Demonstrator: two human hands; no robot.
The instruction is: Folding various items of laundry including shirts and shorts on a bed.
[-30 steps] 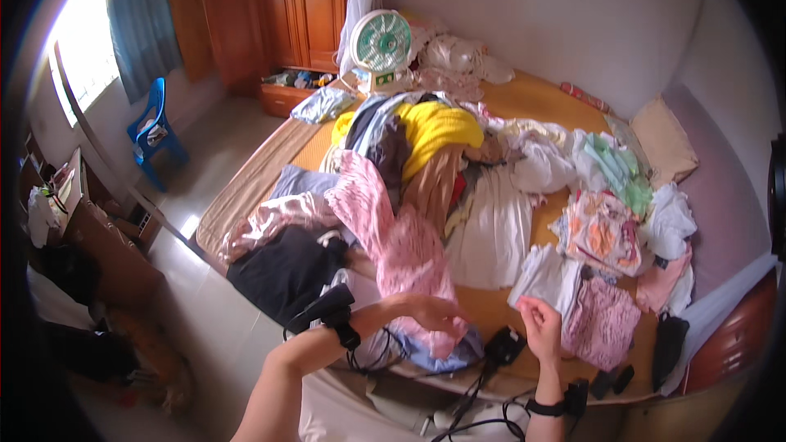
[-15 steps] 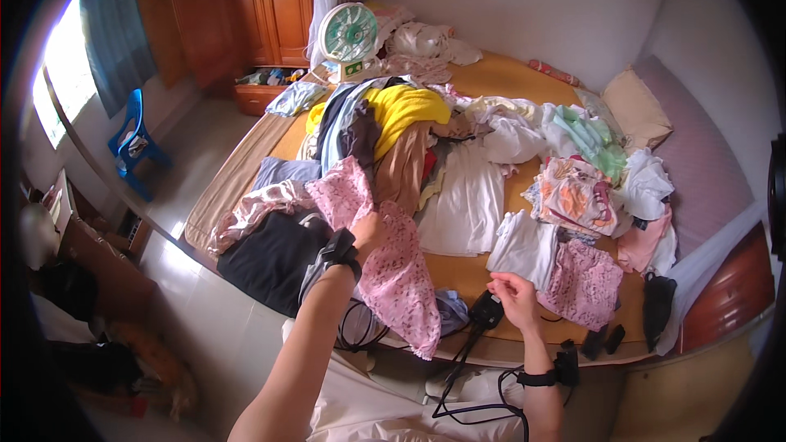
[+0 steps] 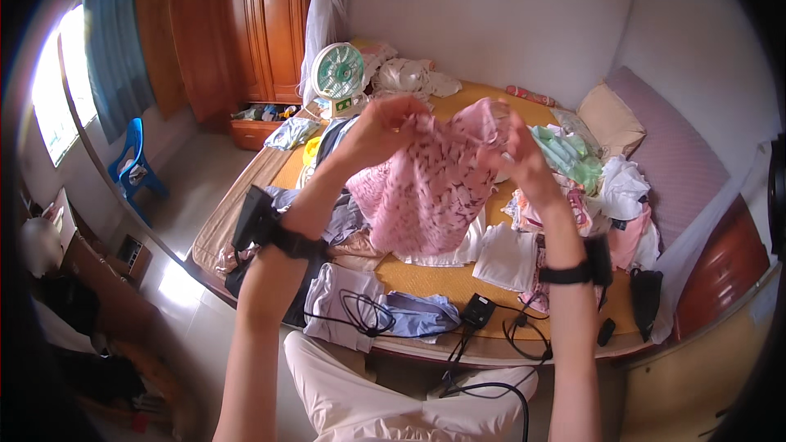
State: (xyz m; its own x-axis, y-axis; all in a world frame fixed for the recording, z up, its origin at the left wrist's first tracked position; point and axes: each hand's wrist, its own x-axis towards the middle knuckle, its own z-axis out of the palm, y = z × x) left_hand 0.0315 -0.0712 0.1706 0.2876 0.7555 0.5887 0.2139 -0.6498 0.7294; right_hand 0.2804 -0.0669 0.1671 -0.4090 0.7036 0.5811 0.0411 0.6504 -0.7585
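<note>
A pink garment (image 3: pixel 430 188) with a small dark print hangs above the bed between my two hands; its exact kind is hard to tell. My left hand (image 3: pixel 393 124) grips its upper left part. Fingers of my right hand (image 3: pixel 520 151) close on its upper right part. Below it lie a white garment (image 3: pixel 503 258) and, nearer to me, a blue garment (image 3: pixel 422 313) beside a folded grey-white one (image 3: pixel 340 299). Mint-green cloth (image 3: pixel 565 154) and a white bundle (image 3: pixel 626 188) lie to the right of my right hand.
A white and green fan (image 3: pixel 338 74) stands at the bed's far left. A black box (image 3: pixel 477 309) with cables sits at the near bed edge. A beige pillow (image 3: pixel 610 120) lies at the far right. On the floor to the left stands a blue chair (image 3: pixel 131 164).
The pink garment has been lifted off the bed and now hangs in the air. My right hand, formerly above the black box, has come up and taken its other side.
</note>
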